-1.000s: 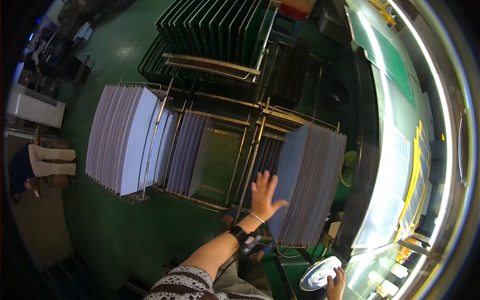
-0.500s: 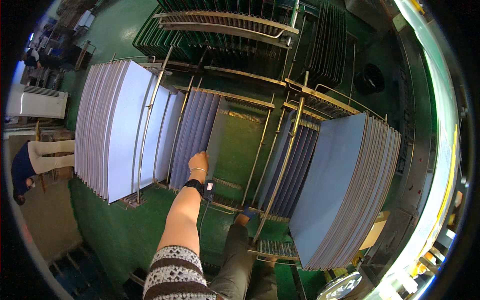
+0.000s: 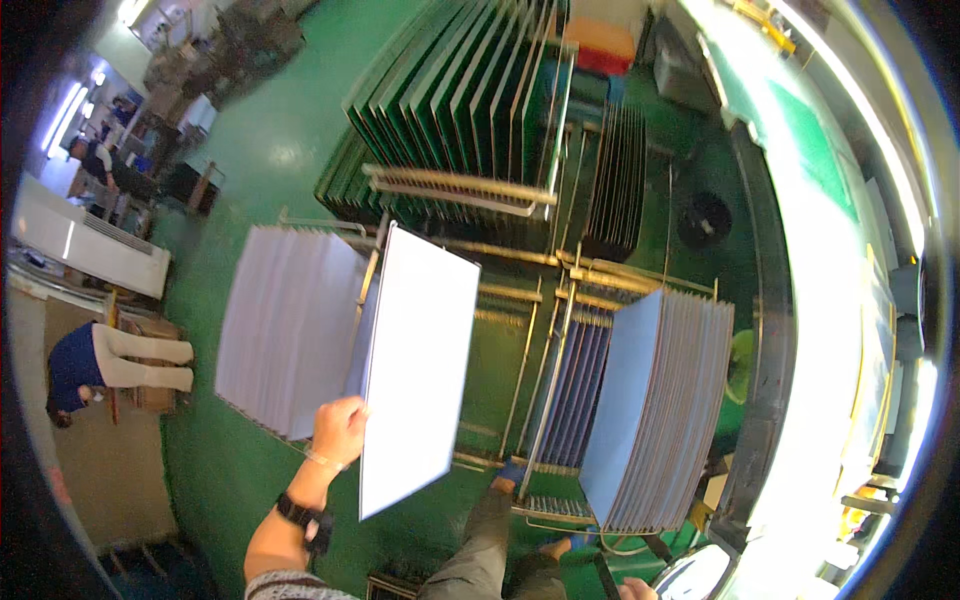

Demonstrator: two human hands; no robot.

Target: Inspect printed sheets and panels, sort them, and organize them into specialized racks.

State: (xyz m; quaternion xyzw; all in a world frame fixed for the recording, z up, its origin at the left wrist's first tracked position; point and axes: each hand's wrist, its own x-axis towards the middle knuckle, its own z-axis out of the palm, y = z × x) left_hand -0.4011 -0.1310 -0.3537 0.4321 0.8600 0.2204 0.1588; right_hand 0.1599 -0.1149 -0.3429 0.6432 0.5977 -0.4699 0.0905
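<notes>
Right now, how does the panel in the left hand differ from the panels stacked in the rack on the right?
The lifted panel is single, gripped at its edge by the left hand and raised above the metal rack. The right stack is many panels standing packed on edge in the rack, untouched. The lifted panel looks whiter, the right stack bluer. Both are thin pale rectangular sheets.
</notes>
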